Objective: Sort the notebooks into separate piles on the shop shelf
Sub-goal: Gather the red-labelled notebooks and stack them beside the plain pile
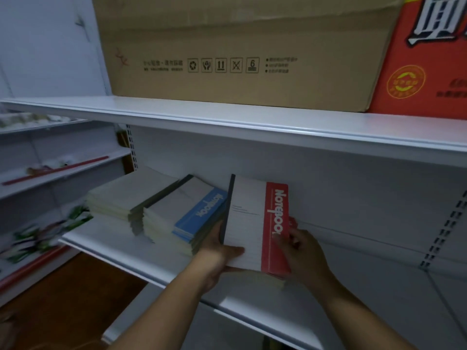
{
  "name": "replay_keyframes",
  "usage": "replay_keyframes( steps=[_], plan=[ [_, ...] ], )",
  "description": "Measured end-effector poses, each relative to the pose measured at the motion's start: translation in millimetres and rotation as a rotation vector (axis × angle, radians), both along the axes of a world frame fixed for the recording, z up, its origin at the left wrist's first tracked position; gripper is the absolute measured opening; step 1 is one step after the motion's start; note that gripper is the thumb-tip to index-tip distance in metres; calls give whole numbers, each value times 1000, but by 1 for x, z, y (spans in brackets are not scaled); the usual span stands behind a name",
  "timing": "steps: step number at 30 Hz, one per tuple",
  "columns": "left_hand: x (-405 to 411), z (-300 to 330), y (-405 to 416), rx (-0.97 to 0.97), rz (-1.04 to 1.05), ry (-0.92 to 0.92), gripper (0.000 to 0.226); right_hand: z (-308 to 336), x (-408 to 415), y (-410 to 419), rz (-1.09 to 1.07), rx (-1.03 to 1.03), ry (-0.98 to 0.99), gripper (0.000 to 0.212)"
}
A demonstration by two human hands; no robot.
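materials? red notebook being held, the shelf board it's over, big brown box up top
Red notebook: paper pages, card cover, matte; page edges show.
Shelf board: probably painted sheet metal, smooth white, rolled front lip.
Brown box: corrugated cardboard probably, dull brown, creased, printed handling symbols.

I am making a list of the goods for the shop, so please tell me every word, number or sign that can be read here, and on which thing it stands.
"Notebook": red-banded notebook, gripped by the left hand and right hand.
"Notebook": blue-banded notebook on top of a pile.
"6" and handling symbols: brown carton; its small print is blurred.
Large white characters and a round seal: red carton, cut off and unreadable.
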State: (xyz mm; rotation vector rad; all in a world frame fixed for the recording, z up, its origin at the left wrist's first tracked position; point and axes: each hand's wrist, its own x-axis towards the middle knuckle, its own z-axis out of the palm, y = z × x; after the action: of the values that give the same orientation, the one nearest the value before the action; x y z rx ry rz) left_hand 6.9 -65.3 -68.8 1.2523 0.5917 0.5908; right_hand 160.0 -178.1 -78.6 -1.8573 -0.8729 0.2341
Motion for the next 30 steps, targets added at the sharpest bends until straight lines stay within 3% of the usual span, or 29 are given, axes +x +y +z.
replay_keyframes(
  steps=[1, 3, 6, 8, 12, 16, 19, 25, 30],
  plan=[
    [-2, -2, 0, 10, 28, 0, 59, -3, 4, 1, -60, -24, -40, 34],
    [-5, -2, -1, 30, 76, 5, 59, -6, 8, -2, -152, -112, 62, 63],
    [-9, -2, 0, 52, 99, 20, 60, -11, 9, -5, -94, -397, 209, 87],
    [-11, -5, 3, 45, 124, 17, 63, -14, 9, -6, -38, -473, 270, 83],
    [-14, -12, 5, 13, 145, 8, 66, -17, 18, -13, 70, -436, 311, 52],
    [-13, -17, 6, 12, 165, -11, 67, -14, 26, -27, 15, -408, 139, 30],
    [-14, -18, 5, 25, 190, -13, 64, -4, 34, -38, -9, -266, 105, 18],
    [-20, -22, 5, 3, 242, -11, 62, 27, 47, -54, -25, 213, 352, 18],
    [-16, -20, -3, -6, 253, -19, 58, 41, 37, -53, 151, 328, 405, 22]
  ],
)
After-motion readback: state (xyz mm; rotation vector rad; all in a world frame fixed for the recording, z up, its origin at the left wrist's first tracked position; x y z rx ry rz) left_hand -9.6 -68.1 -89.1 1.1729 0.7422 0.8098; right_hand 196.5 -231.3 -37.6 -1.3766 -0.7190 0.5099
